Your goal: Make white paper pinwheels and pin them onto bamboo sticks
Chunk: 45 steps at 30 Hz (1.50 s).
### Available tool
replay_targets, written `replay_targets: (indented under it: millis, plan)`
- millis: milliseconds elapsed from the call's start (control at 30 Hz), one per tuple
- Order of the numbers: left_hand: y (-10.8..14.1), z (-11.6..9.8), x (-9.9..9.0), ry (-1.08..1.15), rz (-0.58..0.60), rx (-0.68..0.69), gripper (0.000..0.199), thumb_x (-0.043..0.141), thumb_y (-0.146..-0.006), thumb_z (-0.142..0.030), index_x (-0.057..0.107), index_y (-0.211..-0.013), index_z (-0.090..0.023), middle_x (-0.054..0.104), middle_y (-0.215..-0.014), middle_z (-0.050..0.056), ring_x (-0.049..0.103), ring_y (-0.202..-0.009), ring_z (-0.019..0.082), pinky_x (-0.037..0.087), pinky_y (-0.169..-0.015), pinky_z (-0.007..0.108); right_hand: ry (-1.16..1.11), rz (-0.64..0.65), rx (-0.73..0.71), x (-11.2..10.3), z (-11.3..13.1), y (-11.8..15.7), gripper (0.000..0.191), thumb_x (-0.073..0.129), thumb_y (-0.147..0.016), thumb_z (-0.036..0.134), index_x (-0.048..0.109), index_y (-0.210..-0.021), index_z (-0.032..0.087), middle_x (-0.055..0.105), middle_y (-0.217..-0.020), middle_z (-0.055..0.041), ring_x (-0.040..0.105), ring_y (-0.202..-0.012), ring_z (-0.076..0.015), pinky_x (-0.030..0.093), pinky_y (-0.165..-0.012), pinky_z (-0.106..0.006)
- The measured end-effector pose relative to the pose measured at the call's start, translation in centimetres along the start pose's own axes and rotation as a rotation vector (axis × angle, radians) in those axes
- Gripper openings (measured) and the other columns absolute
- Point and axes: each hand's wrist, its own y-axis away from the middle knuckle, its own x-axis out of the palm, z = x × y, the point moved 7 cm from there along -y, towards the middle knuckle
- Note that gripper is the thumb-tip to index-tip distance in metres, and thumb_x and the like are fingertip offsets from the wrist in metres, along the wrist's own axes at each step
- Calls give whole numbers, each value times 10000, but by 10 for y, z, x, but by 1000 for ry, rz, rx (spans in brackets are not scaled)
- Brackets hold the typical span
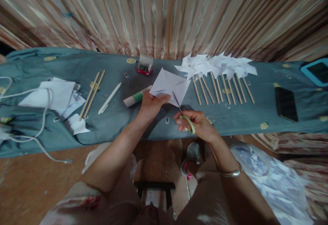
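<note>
My left hand [153, 106] pinches the left corner of a white paper square [169, 81], which has creases and slits running in from its corners. In my right hand [196, 122] is a pair of scissors [189, 124] with pale green handles, fingers closed round the loops. The scissor blades lie at the lower edge of the paper and point toward its middle. Just behind my left hand rests a glue stick [137, 97] with a green band. A small red box [145, 66] of dark metal pieces stands open beyond the paper.
Several white paper pinwheels [220, 64] on wooden sticks lie in a row to the right. Farther right are a phone [286, 103] and a blue-framed device [317, 72]. Leftward lie a white pen [110, 98], two sticks [92, 95], paper sheets [55, 93] and a white cable [38, 134].
</note>
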Motion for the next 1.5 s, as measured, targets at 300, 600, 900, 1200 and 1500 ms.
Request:
replay_targets:
  millis: [300,600,900,1200,1500]
  plan:
    - [1,-1,4,35,33,16,145,786,-561,-177,678,-658,-174,647,-625,-31,533,-571,102,450,-573,233,-28,-25,0,0,4,0,529,892,-521,623,682,-744,192,618,-532,48,514,-466,-77,423,-482,-220]
    - [1,1,2,56,14,-14,198,805,-549,-180,697,-714,-162,677,-681,-18,574,-611,117,469,-587,238,-48,-26,2,0,1,-2,488,918,-510,565,676,-718,195,605,-534,59,511,-457,-74,420,-473,-215]
    - [1,1,3,45,21,-3,157,800,-551,-179,674,-643,-164,635,-624,-28,536,-573,105,444,-570,241,-36,-14,-28,0,1,-1,464,895,-567,569,681,-720,188,602,-548,49,498,-477,-70,415,-491,-212]
    - [2,-1,4,75,48,36,188,810,-555,-193,682,-691,-165,648,-654,-30,544,-578,102,469,-581,236,-19,-13,-19,1,0,-2,483,872,-583,608,673,-716,189,585,-550,44,491,-483,-75,410,-492,-219]
    - [0,1,3,41,51,39,202,797,-583,-207,678,-739,-157,671,-688,-32,572,-603,101,484,-601,228,-37,-32,-27,2,1,-3,466,893,-552,576,681,-682,183,583,-514,49,483,-456,-68,396,-466,-207]
